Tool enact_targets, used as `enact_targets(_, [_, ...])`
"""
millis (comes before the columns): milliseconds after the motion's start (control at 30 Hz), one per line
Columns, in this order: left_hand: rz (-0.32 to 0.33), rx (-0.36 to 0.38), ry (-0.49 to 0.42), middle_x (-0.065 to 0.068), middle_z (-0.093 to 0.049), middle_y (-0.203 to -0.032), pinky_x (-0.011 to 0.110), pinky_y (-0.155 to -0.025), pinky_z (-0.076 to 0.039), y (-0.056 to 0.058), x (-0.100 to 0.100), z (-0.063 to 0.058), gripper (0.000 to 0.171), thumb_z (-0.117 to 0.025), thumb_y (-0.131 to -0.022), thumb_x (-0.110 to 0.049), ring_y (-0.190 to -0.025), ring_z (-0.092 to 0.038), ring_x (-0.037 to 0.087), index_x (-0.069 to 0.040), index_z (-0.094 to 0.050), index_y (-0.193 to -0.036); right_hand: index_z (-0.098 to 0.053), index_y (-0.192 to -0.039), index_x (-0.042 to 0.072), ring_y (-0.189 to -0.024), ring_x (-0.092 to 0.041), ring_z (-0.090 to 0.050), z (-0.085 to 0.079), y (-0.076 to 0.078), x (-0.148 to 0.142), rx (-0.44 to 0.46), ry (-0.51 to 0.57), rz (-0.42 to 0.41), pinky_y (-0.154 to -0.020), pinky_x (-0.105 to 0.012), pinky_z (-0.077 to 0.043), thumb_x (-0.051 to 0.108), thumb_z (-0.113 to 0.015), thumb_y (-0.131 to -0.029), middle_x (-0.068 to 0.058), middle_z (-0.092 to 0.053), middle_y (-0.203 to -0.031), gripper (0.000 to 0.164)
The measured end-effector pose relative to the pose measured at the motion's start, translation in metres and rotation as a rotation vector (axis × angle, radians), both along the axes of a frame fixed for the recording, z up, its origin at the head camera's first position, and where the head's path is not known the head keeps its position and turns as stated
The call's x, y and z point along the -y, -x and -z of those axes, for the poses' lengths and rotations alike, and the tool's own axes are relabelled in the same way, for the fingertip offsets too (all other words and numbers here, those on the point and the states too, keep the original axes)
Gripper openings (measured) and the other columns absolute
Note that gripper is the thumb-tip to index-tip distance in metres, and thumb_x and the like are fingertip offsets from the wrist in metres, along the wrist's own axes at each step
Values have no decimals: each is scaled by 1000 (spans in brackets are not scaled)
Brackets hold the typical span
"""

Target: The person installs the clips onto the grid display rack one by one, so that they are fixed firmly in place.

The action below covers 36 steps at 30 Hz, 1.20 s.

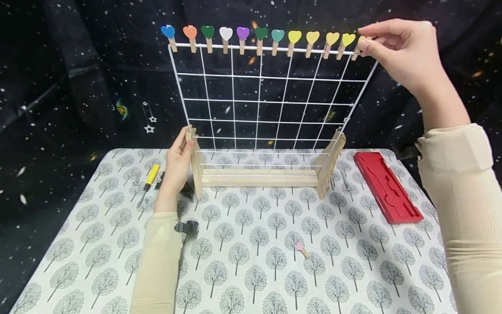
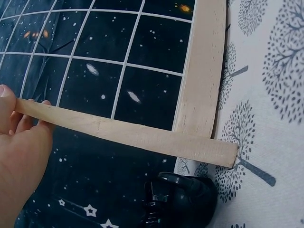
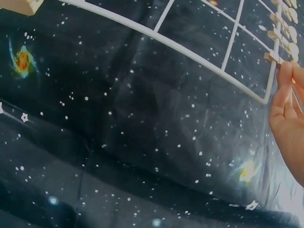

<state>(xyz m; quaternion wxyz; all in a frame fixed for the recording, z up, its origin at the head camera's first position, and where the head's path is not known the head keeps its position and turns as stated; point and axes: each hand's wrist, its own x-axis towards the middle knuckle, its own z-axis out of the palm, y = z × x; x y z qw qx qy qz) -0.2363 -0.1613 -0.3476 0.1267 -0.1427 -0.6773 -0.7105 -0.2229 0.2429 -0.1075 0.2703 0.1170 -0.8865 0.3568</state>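
Note:
A white wire grid (image 1: pixel 259 102) stands in a wooden stand (image 1: pixel 259 179), with a row of small wooden clothespins along its top bar, each topped by a coloured heart. At the right end of that row my right hand (image 1: pixel 408 54) pinches a clothespin (image 1: pixel 356 53) that sits on the bar; its heart is mostly hidden by the fingers. My left hand (image 1: pixel 180 159) grips the top of the stand's left upright (image 2: pixel 118 130), thumb on one side and fingers on the other. On the tablecloth lies one more clothespin (image 1: pixel 302 249) with a pink heart.
A red molded tray (image 1: pixel 386 187) lies right of the stand. To the left is a yellow-handled screwdriver (image 1: pixel 150 176), and near the left forearm a black object (image 2: pixel 190 199), partly hidden. A dark star-patterned cloth (image 1: pixel 78 87) hangs behind the tree-print tablecloth (image 1: pixel 251 261).

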Motion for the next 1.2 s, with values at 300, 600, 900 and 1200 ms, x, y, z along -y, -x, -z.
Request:
enact_targets(300, [4, 12, -4, -1, -35, -137, 22, -103, -28, 2, 1, 1, 46, -42, -90, -22, -124, -34, 17, -24, -32, -134, -63, -101, -1, -66, -4, -57, 34, -25, -4, -269, 123, -198, -48, -11, -39, 0, -65, -74, -9, -63, -94, 27])
enact_targets(600, [7, 22, -1, 0, -34, -138, 19, -103, -27, 0, 0, 1, 48, -43, -90, -24, -124, -34, 14, -23, -29, -136, -63, -102, 6, -70, -5, -53, 151, -67, -14, -57, -161, -288, -60, -13, -45, -3, -67, -71, -4, -62, -85, 32])
enact_targets(900, [-4, 18, 16, 0, -34, -138, 17, -102, -28, -1, 0, 0, 49, -43, -90, -25, -125, -33, 13, -23, -28, -136, -50, -115, 10, -93, -13, -55, 261, -112, -19, 434, -374, -455, -83, -35, -47, 31, -59, -80, 3, -59, -105, 42])
enact_targets(1200, [-5, 16, 21, 0, -34, -138, 17, -102, -27, 0, -1, 1, 48, -42, -90, -25, -125, -34, 13, -24, -28, -136, -54, -102, 9, -70, -4, -54, 302, -142, 11, 609, -315, -492, -64, -18, -50, 33, -64, -76, 8, -55, -79, 37])
